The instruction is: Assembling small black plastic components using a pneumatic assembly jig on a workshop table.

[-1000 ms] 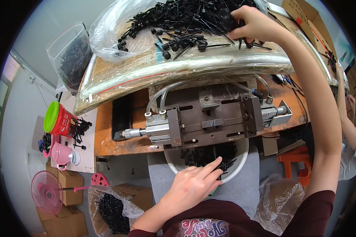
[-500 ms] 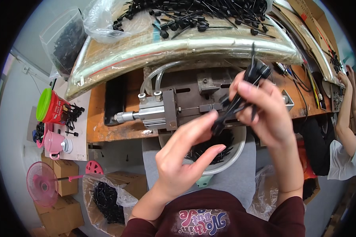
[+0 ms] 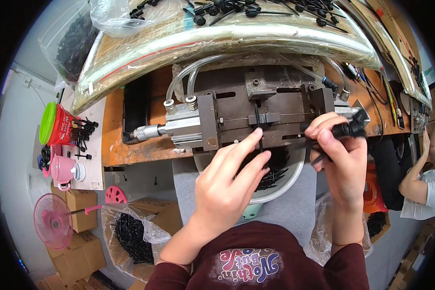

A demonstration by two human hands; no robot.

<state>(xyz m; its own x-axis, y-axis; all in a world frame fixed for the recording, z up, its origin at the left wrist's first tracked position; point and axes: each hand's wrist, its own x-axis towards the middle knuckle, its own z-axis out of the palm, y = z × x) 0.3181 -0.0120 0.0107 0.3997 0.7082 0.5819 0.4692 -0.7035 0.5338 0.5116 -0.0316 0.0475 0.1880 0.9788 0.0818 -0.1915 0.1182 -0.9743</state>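
My left hand (image 3: 222, 193) pinches a thin black plastic stem (image 3: 258, 115) between thumb and fingers. This stem points away from me, across the small dark block (image 3: 270, 118) in the middle of a metal clamping jig (image 3: 239, 130). My right hand (image 3: 345, 159) is closed around a bunch of similar black plastic parts (image 3: 356, 126) with knobbed ends, beside the jig's right end. Below the jig, a white basket (image 3: 275, 195) on my lap contains many black pieces, partly covered by my left hand.
Beyond the jig, a plastic-wrapped board (image 3: 227, 41) carries loose black parts. Clear air hoses (image 3: 179, 79) curve over the jig. At left stand a red bucket (image 3: 63, 128), a pink jug (image 3: 63, 169) and a pink fan (image 3: 53, 220). Another person's arm (image 3: 415, 176) shows at right.
My right hand has moved right and down with its bunch, away from the left hand. My left hand has closed on one stem, which now lies at the jig's middle block.
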